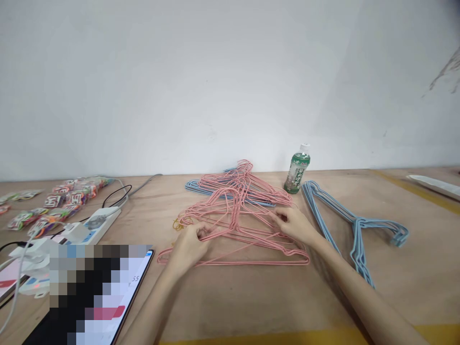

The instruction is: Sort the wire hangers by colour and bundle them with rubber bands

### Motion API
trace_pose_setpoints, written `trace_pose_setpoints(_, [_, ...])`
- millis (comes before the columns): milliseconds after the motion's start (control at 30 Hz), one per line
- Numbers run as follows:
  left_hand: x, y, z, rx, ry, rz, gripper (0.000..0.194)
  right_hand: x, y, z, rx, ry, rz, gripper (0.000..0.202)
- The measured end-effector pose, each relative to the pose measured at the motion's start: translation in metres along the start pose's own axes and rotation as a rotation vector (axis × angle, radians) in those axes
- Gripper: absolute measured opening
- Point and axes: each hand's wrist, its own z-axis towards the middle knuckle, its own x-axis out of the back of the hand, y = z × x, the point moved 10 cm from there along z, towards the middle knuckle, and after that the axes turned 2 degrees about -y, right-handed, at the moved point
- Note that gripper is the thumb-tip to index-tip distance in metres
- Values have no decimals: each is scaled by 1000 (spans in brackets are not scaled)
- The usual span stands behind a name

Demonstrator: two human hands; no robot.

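A pile of pink wire clothes hangers [233, 262] lies before me, hooks toward the wall, with blue hangers [192, 186] partly under the far ones. My left hand [190, 243] is closed around the left shoulder of a near pink hanger. My right hand [293, 224] pinches pink hanger wire on the right of the pile; which hanger it belongs to is hard to tell among the crossing wires. Yellow twisted ties [178, 224] sit at the pile's left edge. To the right of my right hand rests a separate nested bundle of blue hangers [356, 223].
A green-labelled bottle [296, 173] stands behind the right hand, near the wall. On the left are a power strip [108, 218] with plugs and cables, several colourful packets [76, 197], and a partly blurred phone or tablet [138, 275]. Yellow tape [406, 186] marks the wooden table.
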Motion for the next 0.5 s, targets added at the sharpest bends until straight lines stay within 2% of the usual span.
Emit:
trace_pose_setpoints(167, [4, 0, 1, 23, 29, 66, 26, 15, 3, 1, -1, 85, 69, 47])
trace_pose_setpoints(267, [16, -1, -1, 54, 157, 71, 31, 19, 4, 1, 16, 99, 185, 46])
trace_pose_setpoints(400, [38, 3, -8, 57, 392, 50, 55, 11, -2, 0, 28, 4, 378, 42])
trace_pose_setpoints(467, [45, 8, -11, 32, 458, 48, 63, 2, -9, -2, 33, -86, 450, 42])
trace_pose_setpoints(500, [47, 11, -13, 23, 471, 73, 61, -2, -13, -3, 39, -130, 480, 43])
